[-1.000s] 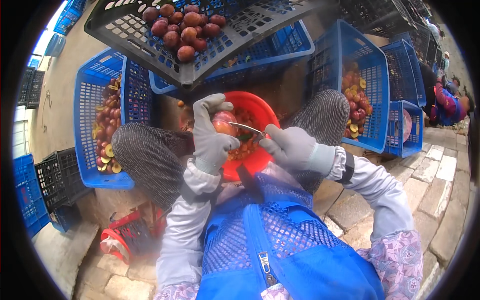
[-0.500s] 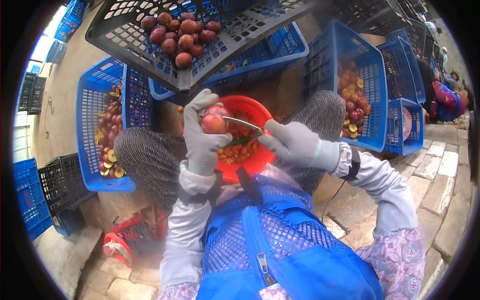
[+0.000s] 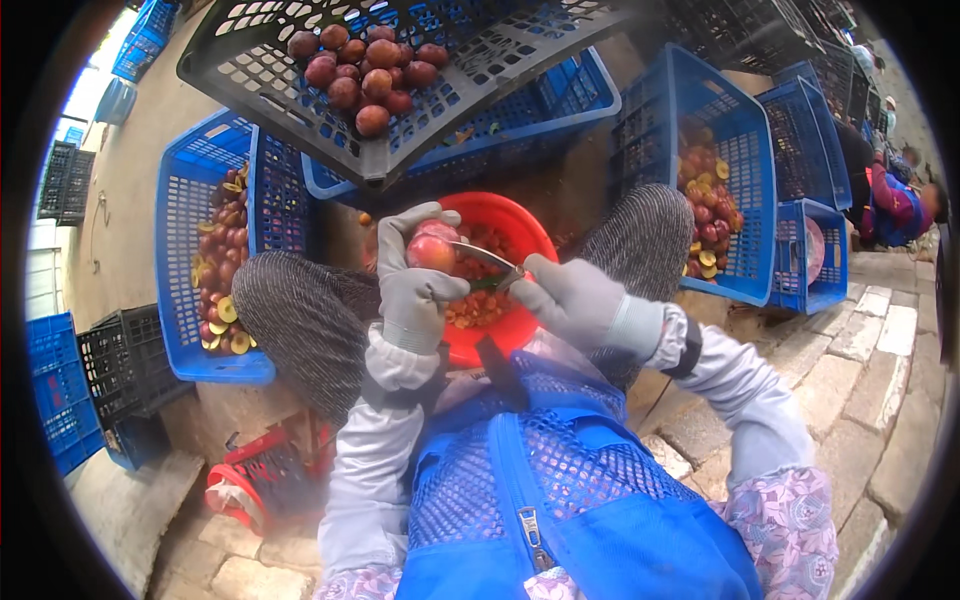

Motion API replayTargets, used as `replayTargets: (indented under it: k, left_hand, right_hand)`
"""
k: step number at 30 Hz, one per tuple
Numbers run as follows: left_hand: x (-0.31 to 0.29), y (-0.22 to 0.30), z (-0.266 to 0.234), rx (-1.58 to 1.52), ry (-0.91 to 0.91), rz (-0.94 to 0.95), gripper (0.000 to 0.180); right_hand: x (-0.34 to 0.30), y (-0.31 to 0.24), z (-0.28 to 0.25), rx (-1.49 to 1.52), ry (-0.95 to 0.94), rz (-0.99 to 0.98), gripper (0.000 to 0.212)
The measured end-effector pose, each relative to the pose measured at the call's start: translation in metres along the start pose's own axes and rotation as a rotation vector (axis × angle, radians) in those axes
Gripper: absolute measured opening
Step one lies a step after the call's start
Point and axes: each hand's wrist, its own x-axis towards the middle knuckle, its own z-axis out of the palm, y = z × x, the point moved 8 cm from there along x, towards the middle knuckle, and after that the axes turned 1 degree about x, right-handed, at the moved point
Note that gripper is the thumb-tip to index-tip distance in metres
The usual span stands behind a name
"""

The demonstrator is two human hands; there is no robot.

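My gloved left hand (image 3: pixel 412 303) is wrapped round a red plum (image 3: pixel 431 250) above the near left part of a red basin (image 3: pixel 540 235). A second reddish fruit seems to sit against it, though I cannot tell whether it is separate. My right hand, also in a grey glove (image 3: pixel 587 300), grips a small knife with a slim curved blade (image 3: pixel 487 255). The blade points left, its tip at the plum's right side. Below both hands, small orange-red fruit pieces (image 3: pixel 478 309) lie in the basin, which stands between my knees.
A black crate (image 3: pixel 374 165) with whole plums (image 3: pixel 372 122) juts in overhead. Blue crates at the left (image 3: pixel 168 300) and right (image 3: pixel 757 200) hold plums, several cut open. A red basket (image 3: pixel 262 478) lies at lower left. Another person (image 3: pixel 895 208) is at the far right.
My right hand and the knife have moved a little left and nearer to me. My left hand with the plum has shifted slightly right and toward me.
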Motion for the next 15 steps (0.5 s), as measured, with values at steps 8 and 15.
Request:
replayTargets:
  k: [8,15]
  left_hand:
    - [0.02,0.042,-0.029,0.264,0.146,0.204,0.07]
    - [0.013,0.002,0.012,-0.401,-0.148,-0.044,0.078]
  right_hand:
    - [-0.018,0.004,-0.047,0.002,0.177,-0.108,0.033]
    - [0.035,0.004,-0.034,0.963,0.331,0.132,0.02]
